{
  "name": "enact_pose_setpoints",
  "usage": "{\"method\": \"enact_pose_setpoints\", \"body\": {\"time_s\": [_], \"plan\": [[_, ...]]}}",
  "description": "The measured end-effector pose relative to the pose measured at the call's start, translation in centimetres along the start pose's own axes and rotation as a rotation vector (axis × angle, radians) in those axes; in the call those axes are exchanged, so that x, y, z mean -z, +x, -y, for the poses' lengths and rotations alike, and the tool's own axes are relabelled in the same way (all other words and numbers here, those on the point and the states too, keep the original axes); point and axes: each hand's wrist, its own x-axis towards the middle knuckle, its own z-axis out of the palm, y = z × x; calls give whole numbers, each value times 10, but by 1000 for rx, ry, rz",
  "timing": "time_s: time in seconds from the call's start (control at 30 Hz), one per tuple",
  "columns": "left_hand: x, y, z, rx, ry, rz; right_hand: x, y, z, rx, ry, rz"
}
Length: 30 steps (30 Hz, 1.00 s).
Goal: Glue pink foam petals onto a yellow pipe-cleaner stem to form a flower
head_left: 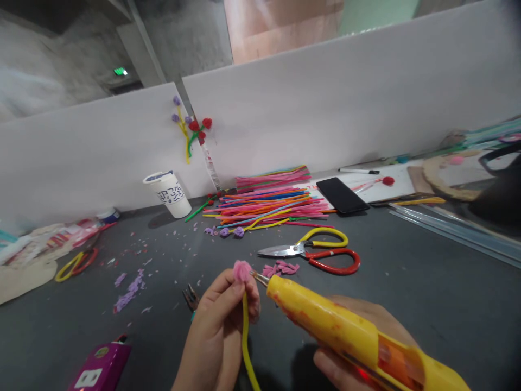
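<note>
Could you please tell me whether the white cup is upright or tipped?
Upright: the white cup stands on the dark table, rim uppermost.

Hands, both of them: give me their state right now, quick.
Left hand: closed, pinching the yellow stem at the base of its fuzzy pink head.
Right hand: closed, holding the yellow glue gun.

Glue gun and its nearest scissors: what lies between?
In the head view, a small cluster of pink pieces lies on the table between the glue gun and the scissors.
</note>
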Motion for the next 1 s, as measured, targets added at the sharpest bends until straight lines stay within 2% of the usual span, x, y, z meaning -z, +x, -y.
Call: {"method": "enact_pose_setpoints", "body": {"time_s": [0.07, 0.13, 0.23, 0.3, 0.37, 0.5, 0.63, 0.77, 0.87, 1.0], "plan": [[-1, 1, 0, 2, 28, -34, 3, 1, -2, -25, 59, 48], [-2, 2, 1, 14, 38, -53, 6, 1, -1, -51, 77, 42], [-2, 2, 5, 91, 21, -1, 7, 3, 4, -243, 231, -25], [-1, 1, 13, 115, 76, 26, 1, 5, 6, -394, 427, -86], [-1, -1, 23, 118, 129, 35, -7, 8, 6, -460, 549, -122], [-3, -4, 42, 51, 207, 14, -28, 9, 2, -572, 606, -186], [-8, -11, 47, -122, 291, -22, -43, 8, 4, -605, 677, -266], [-12, -20, 46, -269, 428, -45, -48, 8, 10, -594, 704, -211], [-13, -22, 48, -299, 544, -57, -49, 9, 11, -585, 686, -184], [-12, -20, 45, -333, 585, -26, -45, 16, 8, -522, 672, -175]]}}
